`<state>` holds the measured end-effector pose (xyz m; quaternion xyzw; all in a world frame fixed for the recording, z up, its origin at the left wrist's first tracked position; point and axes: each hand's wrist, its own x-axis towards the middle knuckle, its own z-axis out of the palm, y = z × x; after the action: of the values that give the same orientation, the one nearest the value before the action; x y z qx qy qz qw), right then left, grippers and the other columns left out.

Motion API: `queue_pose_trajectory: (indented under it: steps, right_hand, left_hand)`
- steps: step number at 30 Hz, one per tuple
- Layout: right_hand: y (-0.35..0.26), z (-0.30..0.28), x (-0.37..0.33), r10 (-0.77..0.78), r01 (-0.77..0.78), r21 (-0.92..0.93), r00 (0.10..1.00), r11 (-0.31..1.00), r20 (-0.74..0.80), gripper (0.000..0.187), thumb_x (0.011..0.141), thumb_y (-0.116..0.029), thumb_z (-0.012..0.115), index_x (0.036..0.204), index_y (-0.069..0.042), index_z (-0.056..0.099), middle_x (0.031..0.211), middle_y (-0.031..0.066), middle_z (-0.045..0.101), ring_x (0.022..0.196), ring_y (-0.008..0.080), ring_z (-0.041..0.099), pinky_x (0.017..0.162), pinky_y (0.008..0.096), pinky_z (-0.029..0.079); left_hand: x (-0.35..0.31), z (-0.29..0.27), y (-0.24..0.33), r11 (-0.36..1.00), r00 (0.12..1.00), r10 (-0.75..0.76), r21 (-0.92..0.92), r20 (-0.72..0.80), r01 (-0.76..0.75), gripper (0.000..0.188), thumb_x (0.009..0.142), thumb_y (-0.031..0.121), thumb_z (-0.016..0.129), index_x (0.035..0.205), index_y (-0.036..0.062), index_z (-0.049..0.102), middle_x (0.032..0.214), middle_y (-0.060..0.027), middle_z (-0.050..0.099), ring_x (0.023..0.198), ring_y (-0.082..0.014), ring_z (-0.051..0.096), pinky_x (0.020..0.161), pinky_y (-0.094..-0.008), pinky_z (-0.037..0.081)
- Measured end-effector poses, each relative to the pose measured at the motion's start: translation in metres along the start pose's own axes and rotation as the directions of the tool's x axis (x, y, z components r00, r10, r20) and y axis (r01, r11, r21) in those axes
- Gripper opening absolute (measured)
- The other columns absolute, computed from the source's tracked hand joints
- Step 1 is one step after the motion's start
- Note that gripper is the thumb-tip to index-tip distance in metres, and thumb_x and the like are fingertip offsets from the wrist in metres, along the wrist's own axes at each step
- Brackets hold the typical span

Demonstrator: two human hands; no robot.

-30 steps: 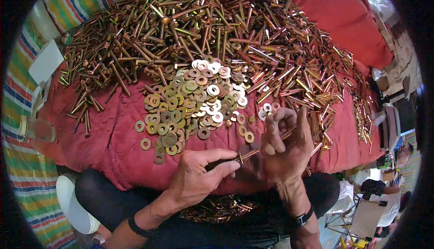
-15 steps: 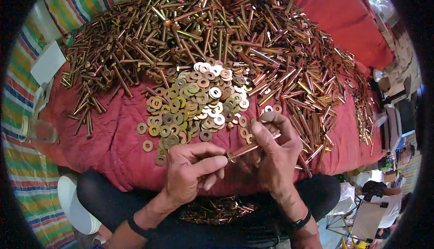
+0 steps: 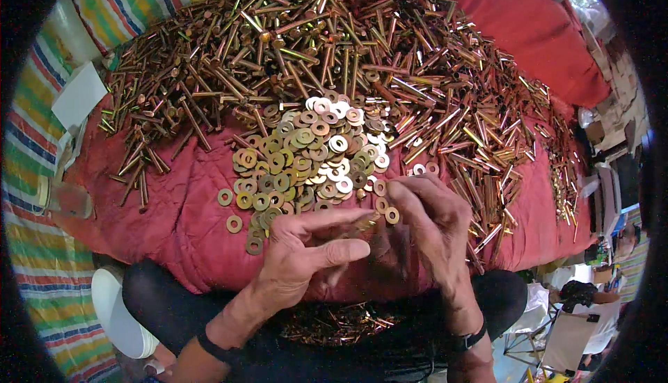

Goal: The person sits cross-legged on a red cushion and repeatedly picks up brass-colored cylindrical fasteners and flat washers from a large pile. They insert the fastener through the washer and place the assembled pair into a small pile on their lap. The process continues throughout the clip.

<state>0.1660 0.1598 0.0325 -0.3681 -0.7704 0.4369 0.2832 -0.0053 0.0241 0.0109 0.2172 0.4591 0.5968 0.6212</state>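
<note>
My left hand (image 3: 303, 251) is over the front of the red quilt, its thumb and index finger stretched out and apart. By its index fingertip is a small blurred gold-coloured piece (image 3: 365, 224); whether the hand holds it I cannot tell. To its right, my right hand (image 3: 438, 219) has its thumb and index tips near the right edge of a pile of flat washers (image 3: 306, 157). Its lower fingers are smeared by motion, and what they hold, if anything, is hidden. Single washers (image 3: 392, 214) lie between the hands.
A large heap of brassy bolts (image 3: 229, 56) covers the back of the red quilt (image 3: 188, 223), with long metal pieces (image 3: 480, 132) spreading right. More metal pieces (image 3: 348, 324) lie between my legs. A clear jar (image 3: 66, 198) stands left; a person (image 3: 591, 299) is far right.
The bolt with a washer, earlier held between both hands, no longer shows clearly. My left thumb and index finger have parted. My right hand has tipped toward the washers.
</note>
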Motion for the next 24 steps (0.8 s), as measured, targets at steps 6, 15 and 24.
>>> queue_pose_trajectory:
  steps: [6, 15, 24]
  right_hand:
    - [0.03, 0.032, 0.012, -0.338, 0.34, -0.327, 0.939, 0.882, 0.063, 0.026, 0.09, -0.011, 0.077, 0.114, -0.001, 0.072, 0.102, 0.0167, 0.071, 0.088, 0.0353, 0.073, 0.068, 0.0435, 0.059]
    - [0.041, 0.032, 0.017, -0.487, 0.531, -0.585, 0.837, 0.613, 0.249, 0.039, 0.083, -0.014, 0.08, 0.118, -0.004, 0.067, 0.098, 0.0103, 0.064, 0.07, 0.0292, 0.068, 0.059, 0.0405, 0.056]
    - [0.032, 0.014, 0.022, -0.312, 0.294, -0.334, 0.95, 0.896, 0.0, 0.022, 0.097, -0.015, 0.072, 0.111, 0.0, 0.064, 0.091, 0.0102, 0.07, 0.075, 0.0231, 0.072, 0.064, 0.0326, 0.057]
  left_hand:
    - [0.02, -0.004, -0.012, 0.964, 0.959, 0.264, 0.036, -0.106, -0.262, 0.023, 0.101, 0.013, 0.068, 0.117, -0.0034, 0.068, 0.095, -0.0111, 0.076, 0.062, -0.0091, 0.06, 0.058, -0.0236, 0.049]
    - [0.011, -0.007, -0.036, 0.481, 0.787, 0.616, 0.782, 0.022, -0.398, 0.028, 0.095, 0.02, 0.076, 0.114, -0.0009, 0.073, 0.101, -0.0176, 0.075, 0.095, -0.0313, 0.075, 0.087, -0.037, 0.058]
    - [0.012, -0.01, -0.036, 0.074, 0.668, 0.668, 0.865, 0.326, -0.496, 0.026, 0.092, 0.015, 0.076, 0.115, 0.0021, 0.075, 0.093, -0.0138, 0.069, 0.078, -0.0303, 0.067, 0.071, -0.039, 0.053]
